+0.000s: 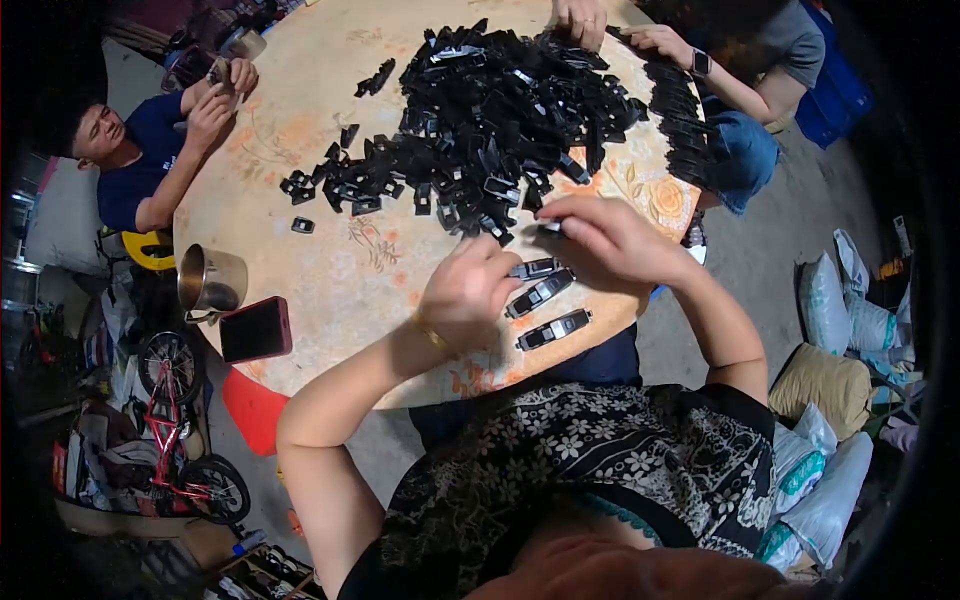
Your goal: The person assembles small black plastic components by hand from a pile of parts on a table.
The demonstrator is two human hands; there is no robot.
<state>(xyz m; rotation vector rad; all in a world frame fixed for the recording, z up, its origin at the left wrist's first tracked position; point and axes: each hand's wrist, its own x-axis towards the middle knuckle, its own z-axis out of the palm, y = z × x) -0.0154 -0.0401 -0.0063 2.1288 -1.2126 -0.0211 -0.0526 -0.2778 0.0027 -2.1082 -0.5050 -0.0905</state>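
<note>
Near the table's front edge, my left hand [468,290] is closed, its fingertips at the near fringe of a large heap of black plastic parts [490,120]. What lies between those fingers, if anything, is hidden. Thumb and fingers of my right hand [622,242] pinch a small black plastic part [550,229] with a pale face, just above the tabletop. Between and below my hands lie three black assembled pieces, roughly parallel: the upper piece [535,268] beside my left fingers, the middle piece [541,293] and the lowest piece [554,330].
On the left of the round patterned table [330,300] are a metal mug [212,280] and a dark-screened phone [256,331]. Black pieces [680,120] line the right rim. Co-workers' hands [582,22] reach in at the far side; another person [150,150] sits at left. Sacks [825,385] stand right.
</note>
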